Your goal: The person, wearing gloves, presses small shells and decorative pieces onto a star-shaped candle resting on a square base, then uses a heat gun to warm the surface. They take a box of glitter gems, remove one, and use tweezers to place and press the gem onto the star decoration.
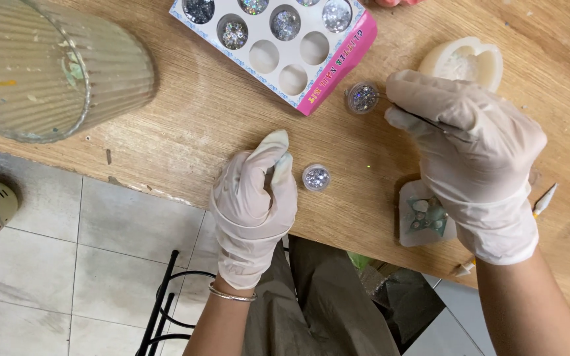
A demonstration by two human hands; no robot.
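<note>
Both of my hands wear pale latex gloves. My left hand [255, 198] rests on the wooden table's edge with its fingers curled and nothing in it, just left of a small open glitter jar [316, 177]. My right hand [473, 151] pinches thin metal tweezers [411, 116] whose tip points toward a second small glitter jar [363, 97]. Under the right hand lies a clear silicone mould [422, 217] with small shapes in it.
A pink-edged box [278, 53] of round glitter pots sits at the top middle. A ribbed glass vessel [47, 66] stands at the left, a white silicone mould [466, 62] at the upper right. A stick tool [543, 200] lies by my right wrist. The table's edge [166, 194] runs diagonally above a tiled floor.
</note>
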